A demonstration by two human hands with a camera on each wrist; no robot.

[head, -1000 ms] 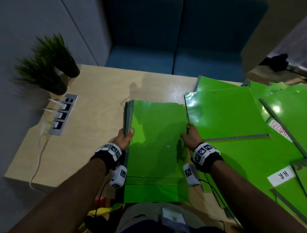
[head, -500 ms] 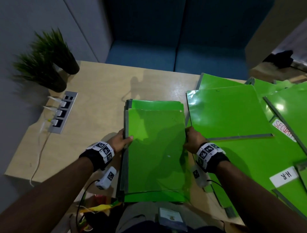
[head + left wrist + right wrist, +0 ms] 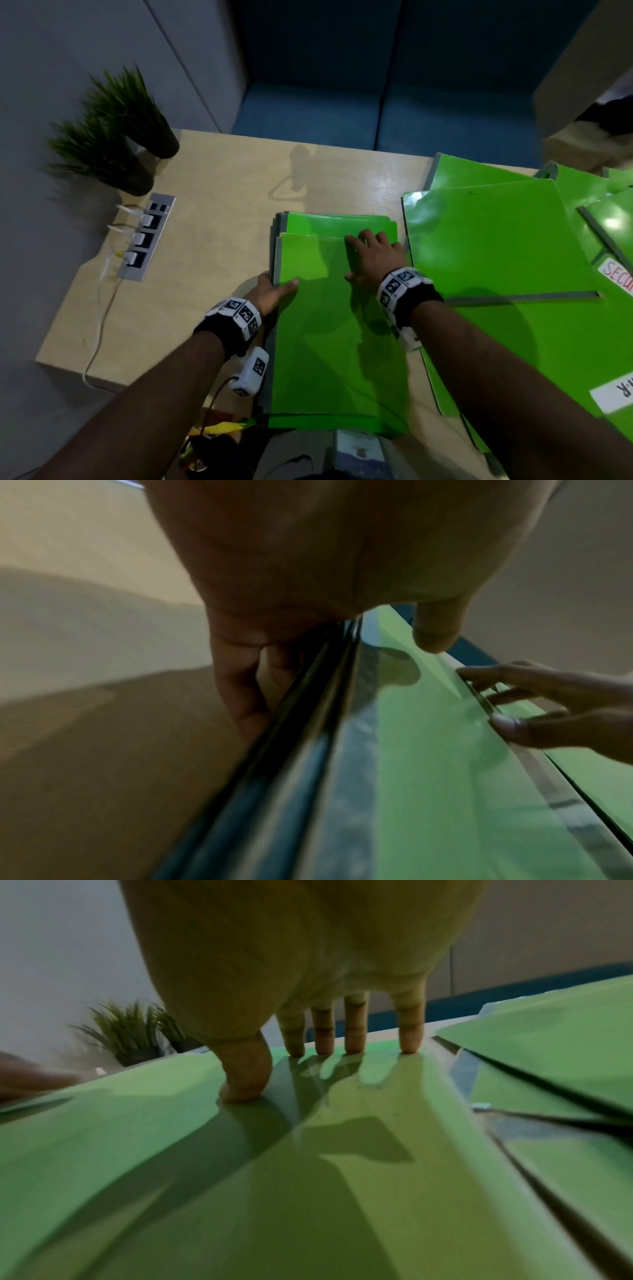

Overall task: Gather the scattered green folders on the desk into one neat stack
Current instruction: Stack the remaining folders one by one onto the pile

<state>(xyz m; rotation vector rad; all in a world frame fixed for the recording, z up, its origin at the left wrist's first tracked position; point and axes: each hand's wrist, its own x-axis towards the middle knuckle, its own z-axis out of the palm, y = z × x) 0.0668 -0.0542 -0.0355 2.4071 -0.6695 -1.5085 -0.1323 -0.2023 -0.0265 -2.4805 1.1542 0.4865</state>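
The right hand (image 3: 373, 260) is lying palm down on the top folder (image 3: 329, 318) of the stack (image 3: 339, 222), its four fingers (image 3: 356, 1026) straight and spread, tips pressing at the folder's far edge, thumb planted nearer; it is gripping nothing. The left hand (image 3: 270, 296) is holding the stack's left side: its thumb (image 3: 436, 631) is lying across the top cover while the fingers are curling down against the grey spines.

The stack is sitting at the near middle of the wooden desk (image 3: 219, 212), its near end overhanging the desk edge. The top folder is glossy bright green with a grey spine strip on its left, and is sitting short of the folder beneath, so a green band is showing beyond its far edge. How many folders are in the stack cannot be told; several layered edges are showing.

Just right of the stack, loose green folders (image 3: 493, 246) are overlapping in a spread, at least four, two carrying white labels (image 3: 613, 399). Two potted plants (image 3: 113, 137) and one power strip (image 3: 145, 236) are occupying the desk's left corner.
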